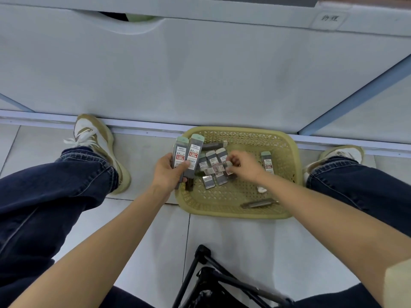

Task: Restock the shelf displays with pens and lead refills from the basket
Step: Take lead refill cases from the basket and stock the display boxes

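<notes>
A yellow plastic basket (pixel 291 156) sits on the tiled floor (pixel 222 236) against a white cabinet (pixel 200 74), between a person's tan-and-white shoes (pixel 95 138); a black folding stand (pixel 211 278) juts up in the foreground. The left hand (pixel 169 174) grips two tall lead refill boxes (pixel 189 154) over the basket's left rim. The right hand (pixel 244 166), fingers curled, pinches a small refill box (pixel 229 168) on the loose pile (pixel 211 174) inside. A pen (pixel 258 204) lies near the front wall, partly under the forearm.
</notes>
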`<state>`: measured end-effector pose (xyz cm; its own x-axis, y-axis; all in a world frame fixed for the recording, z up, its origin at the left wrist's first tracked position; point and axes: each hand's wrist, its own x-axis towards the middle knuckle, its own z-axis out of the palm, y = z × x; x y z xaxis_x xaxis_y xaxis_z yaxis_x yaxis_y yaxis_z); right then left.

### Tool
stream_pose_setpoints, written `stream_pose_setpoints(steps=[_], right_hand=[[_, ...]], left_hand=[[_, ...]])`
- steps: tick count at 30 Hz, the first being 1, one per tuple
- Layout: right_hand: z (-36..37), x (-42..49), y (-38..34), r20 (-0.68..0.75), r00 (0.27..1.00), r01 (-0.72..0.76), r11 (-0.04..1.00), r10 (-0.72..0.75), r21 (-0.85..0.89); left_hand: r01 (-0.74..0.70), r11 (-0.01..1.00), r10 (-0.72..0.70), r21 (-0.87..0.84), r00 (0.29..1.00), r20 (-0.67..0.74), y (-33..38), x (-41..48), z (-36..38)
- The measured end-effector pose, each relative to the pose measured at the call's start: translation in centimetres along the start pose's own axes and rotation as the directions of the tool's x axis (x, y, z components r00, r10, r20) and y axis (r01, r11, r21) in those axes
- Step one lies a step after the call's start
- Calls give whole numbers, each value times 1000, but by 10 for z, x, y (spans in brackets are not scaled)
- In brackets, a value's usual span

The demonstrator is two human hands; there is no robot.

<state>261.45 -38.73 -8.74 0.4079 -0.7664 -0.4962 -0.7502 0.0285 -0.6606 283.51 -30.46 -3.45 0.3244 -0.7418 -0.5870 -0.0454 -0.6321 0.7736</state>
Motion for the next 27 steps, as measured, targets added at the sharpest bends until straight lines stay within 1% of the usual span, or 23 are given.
stream_pose_setpoints(steps=[2, 4, 6, 8, 10, 14, 16, 19, 23, 27], right_hand=[[-29, -6, -12, 10, 998, 59, 996, -59, 74], [-58, -15, -29, 44, 996, 71, 987, -78, 147], [-81, -24, -47, 64, 992, 90, 969, -107, 231], [-95, -33, -66, 54, 984, 147, 938, -172, 313], [-104, -41, -85, 3, 974, 209, 907, -226, 365], [-115, -62, -113, -185, 942, 332, 854, -280, 401], [-121, -72, -124, -288, 913, 389, 832, -290, 395], [-130, -88, -142, -415, 864, 454, 798, -285, 397], [-146, -110, -163, -472, 830, 509, 747, -296, 427], [-164, -135, -183, -506, 803, 542, 742, -317, 395]], left_hand=[[-6, 1000, 6, -4, 1000, -10, 6, -3, 0], [-21, 1000, 21, -14, 1000, 2, 14, -8, 0], [-43, 999, 44, -17, 998, 35, 25, -15, 2], [-75, 997, 76, -17, 994, 79, 40, -25, 5], [-111, 993, 115, -38, 985, 130, 56, -37, 8], [-163, 975, 196, -151, 952, 237, 86, -63, 10], [-193, 958, 242, -213, 941, 237, 100, -74, 10], [-274, 933, 318, -232, 930, 184, 121, -90, 11], [-359, 911, 391, -203, 908, 149, 147, -113, 10], [-388, 891, 429, -235, 890, 154, 173, -136, 13]])
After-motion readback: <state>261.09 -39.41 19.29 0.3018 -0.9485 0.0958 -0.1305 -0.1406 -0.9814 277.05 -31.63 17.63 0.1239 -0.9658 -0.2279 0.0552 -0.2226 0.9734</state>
